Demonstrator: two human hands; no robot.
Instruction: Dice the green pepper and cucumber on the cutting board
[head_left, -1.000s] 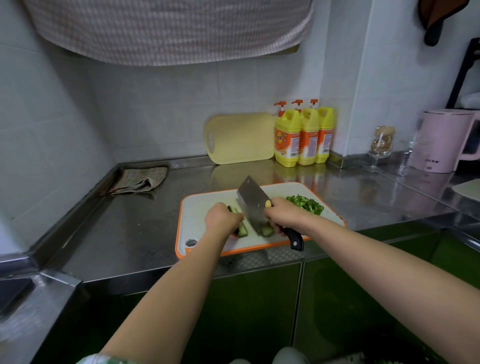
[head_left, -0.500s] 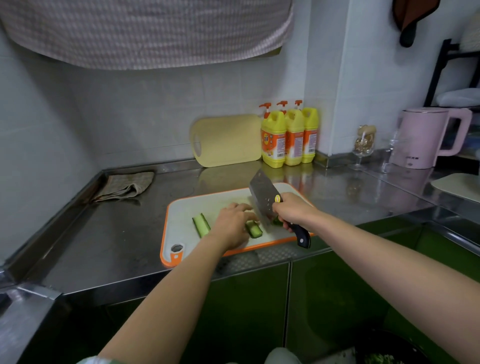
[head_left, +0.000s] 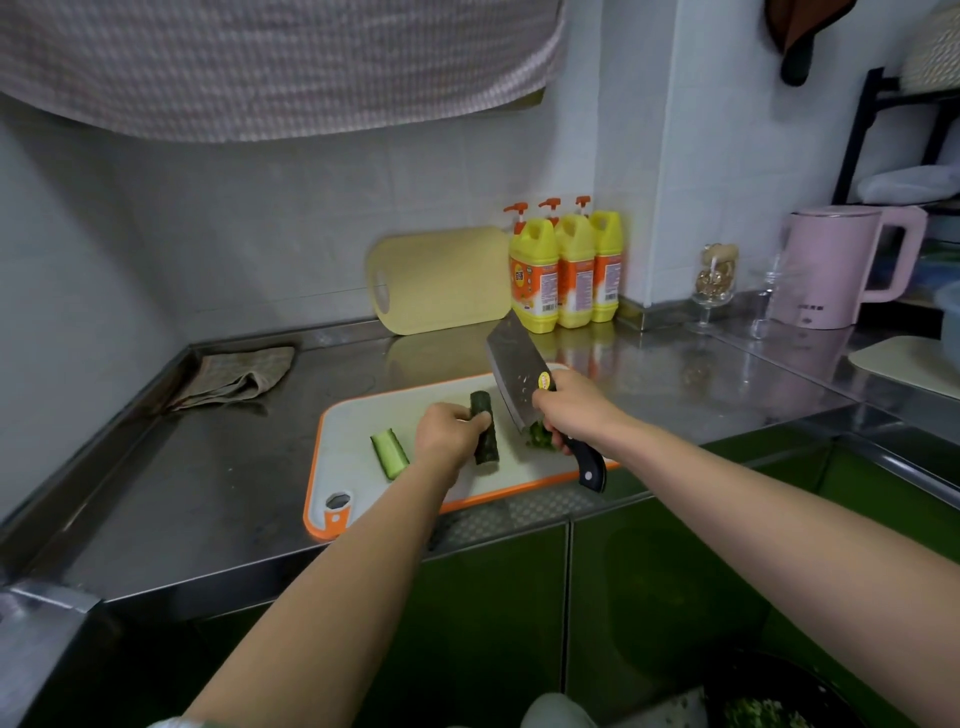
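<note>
A white cutting board with an orange rim (head_left: 358, 441) lies on the steel counter. My left hand (head_left: 449, 434) grips a dark green cucumber piece (head_left: 484, 439) lying skin up in the board's middle. A second cucumber piece (head_left: 389, 452) lies cut face up to its left. My right hand (head_left: 563, 408) holds a cleaver (head_left: 514, 371) by its black handle, blade raised and tilted above the board just right of the held piece. A small heap of chopped green pepper (head_left: 537, 436) shows under my right hand, mostly hidden.
A folded cloth (head_left: 234, 376) lies at the counter's back left. A yellow board (head_left: 441, 280) and three yellow detergent bottles (head_left: 563, 273) stand against the wall. A glass (head_left: 714, 286) and pink kettle (head_left: 836, 267) stand right. A dark bowl of chopped greens (head_left: 769, 712) sits below.
My left hand turned one cucumber piece skin up and gripped it lengthwise on the board. The cleaver lifted slightly. The camera view shifted, so the board appears further left.
</note>
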